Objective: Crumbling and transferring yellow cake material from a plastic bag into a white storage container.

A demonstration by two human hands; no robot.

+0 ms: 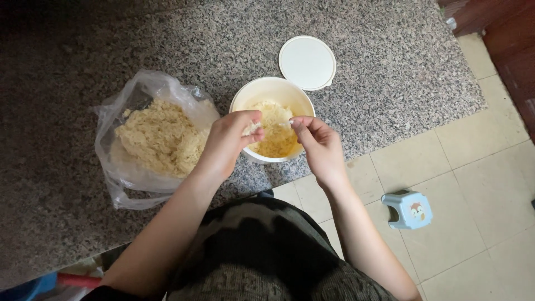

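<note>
A cream round tub [271,89] stands on the speckled granite counter [67,67], partly filled with pale yellow shredded strands. Both hands hover over its near rim. My left hand [228,142] pinches a small clump of the strands above the tub. My right hand [317,145] has its fingertips closed on the other end of the same clump. To the left lies an open clear plastic bag [120,173] heaped with the same pale shredded stuff [161,136].
The tub's round white lid [307,62] lies flat on the counter behind the tub. A small light-blue stool [408,209] stands on the beige tiled floor [479,178] to the right. Dark wooden panelling [510,33] is at the top right.
</note>
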